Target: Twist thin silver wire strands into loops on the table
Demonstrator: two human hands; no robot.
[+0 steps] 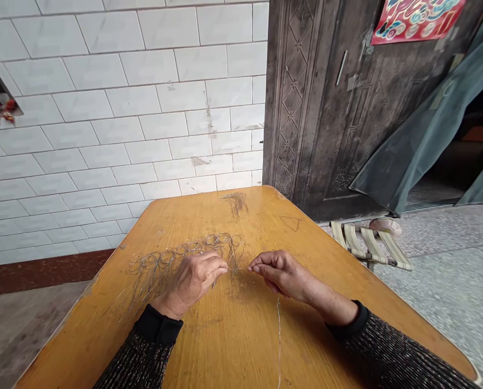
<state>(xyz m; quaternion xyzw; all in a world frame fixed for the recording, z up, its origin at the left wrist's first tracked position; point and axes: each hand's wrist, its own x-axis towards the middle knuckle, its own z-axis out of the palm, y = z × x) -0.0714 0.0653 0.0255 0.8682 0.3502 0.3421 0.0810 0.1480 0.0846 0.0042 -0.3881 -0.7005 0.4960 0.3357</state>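
My left hand [199,275] is pinched shut on a thin wire over the middle of the table. Across a small gap, my right hand [282,273] pinches the same fine wire between thumb and fingertips, and a short stretch runs taut from hand to hand. Below my right hand a thin pale strand [279,340] trails down toward the table's near edge. Beside and behind my left hand lies a row of coiled wire loops [148,262] with loose ends spread toward me. Something small and dark pokes out beneath my left fingers; I cannot make out what it is.
The wooden table [233,346] narrows toward a white tiled wall [156,108]. Another bunch of wires [237,202] and a thin loop [292,221] lie at its far end. To the right are a folding strap stool [369,243], a dark door [326,108] and a hanging curtain [423,135].
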